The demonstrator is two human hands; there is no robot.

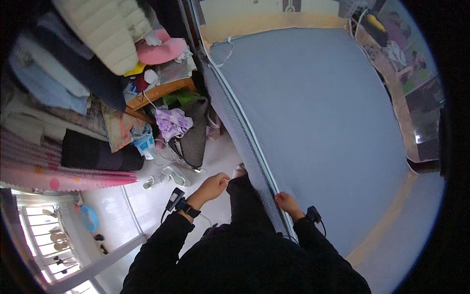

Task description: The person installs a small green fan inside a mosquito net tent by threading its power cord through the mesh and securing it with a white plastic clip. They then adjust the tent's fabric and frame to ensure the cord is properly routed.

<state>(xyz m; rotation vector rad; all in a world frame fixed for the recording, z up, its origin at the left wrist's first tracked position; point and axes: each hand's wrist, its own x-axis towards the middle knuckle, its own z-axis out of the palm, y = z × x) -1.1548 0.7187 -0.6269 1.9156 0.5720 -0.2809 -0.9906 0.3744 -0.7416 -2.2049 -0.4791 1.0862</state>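
A long pale blue strip [250,139] runs along the left edge of the bed, beside a mattress under a grey-blue quilted cover [323,122]. My right hand [288,203] is at this strip, with its fingers curled and the fingertips closed on it. Left of the bed, in front of my dark-trousered leg [247,203], I hold my left hand [214,187] with thumb and fingers pressed together. Whatever it may be pinching is too small to make out. Both wrists carry dark strapped devices.
Clothes [58,73] hang at the left over a wooden shelf [161,91] with a pink hat [161,50]. Pale shoes [175,176] and a dark grey bag [196,142] are on the tiled floor. Tan bumpers [274,23] border the bed. A blue basin [89,218] stands near the window.
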